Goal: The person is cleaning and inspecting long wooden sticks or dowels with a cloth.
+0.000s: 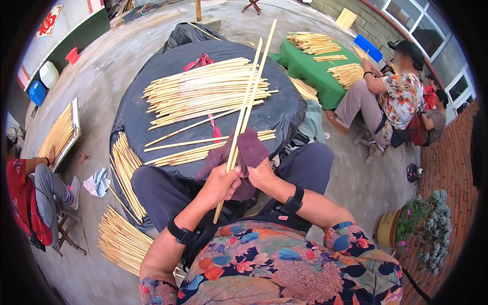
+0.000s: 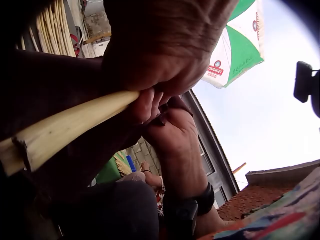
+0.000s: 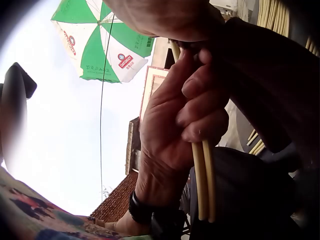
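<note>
Two long pale sticks [image 1: 244, 109] stand crossed at a narrow angle above my lap in the head view. My left hand [image 1: 219, 184] grips them near their lower part, its fingers curled round them in the right wrist view [image 3: 177, 110]. A dark maroon cloth [image 1: 252, 147] is held by my right hand [image 1: 263, 175], beside the left one and close to the sticks. The cloth hides part of the right fingers. In the left wrist view a stick end [image 2: 75, 125] juts from under the left hand [image 2: 165, 50].
A round table under black plastic [image 1: 129, 76] bears rows of pale sticks [image 1: 203, 91]. More sticks lie at its left [image 1: 122, 239]. One person [image 1: 401, 96] sits at a green-covered table [image 1: 290, 56], another [image 1: 30, 203] at far left. A potted plant [image 1: 389, 229] stands at right.
</note>
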Demonstrator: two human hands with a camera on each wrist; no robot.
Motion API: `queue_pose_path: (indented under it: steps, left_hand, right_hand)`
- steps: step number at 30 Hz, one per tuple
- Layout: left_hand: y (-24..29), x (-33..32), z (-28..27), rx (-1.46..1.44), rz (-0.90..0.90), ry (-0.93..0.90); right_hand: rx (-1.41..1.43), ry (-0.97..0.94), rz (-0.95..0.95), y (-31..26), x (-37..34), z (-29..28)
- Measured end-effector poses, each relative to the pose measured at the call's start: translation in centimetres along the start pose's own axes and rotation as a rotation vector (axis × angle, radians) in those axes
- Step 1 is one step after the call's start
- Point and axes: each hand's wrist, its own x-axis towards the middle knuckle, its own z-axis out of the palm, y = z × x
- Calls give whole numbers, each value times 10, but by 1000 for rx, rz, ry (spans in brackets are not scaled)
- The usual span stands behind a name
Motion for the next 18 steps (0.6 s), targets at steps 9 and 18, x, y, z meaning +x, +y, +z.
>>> queue_pose_path:
  steps: [9, 18]
  left_hand:
    - [-1, -13, -2, 78, -39, -25]
    - [-12, -73, -39, 386, -152, -55]
  right_hand:
    - [-136, 120, -435, -21, 68, -18]
    - [246, 458, -611, -151, 172, -124]
